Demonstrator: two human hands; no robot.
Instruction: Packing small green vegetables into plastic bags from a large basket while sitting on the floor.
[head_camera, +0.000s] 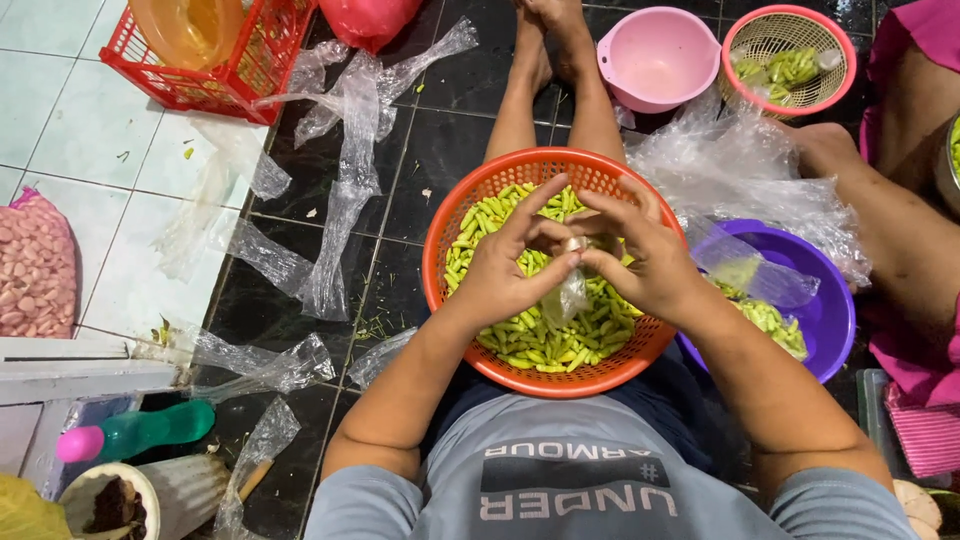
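An orange plastic basket (445, 215) full of small green bean pieces (540, 340) rests on my lap. Both hands meet above its middle. My left hand (505, 265) and my right hand (640, 255) pinch a small clear plastic packet (570, 290) between their fingertips; the packet hangs down over the beans. My legs stretch away across the dark floor tiles.
A purple bowl (825, 310) with green pieces and clear plastic sits at my right. Farther off stand a pink bowl (655, 55), a pink basket (790, 55) and a red crate (210, 60). Clear plastic strips (345, 190) litter the floor. Another person's leg (900, 220) lies at the right.
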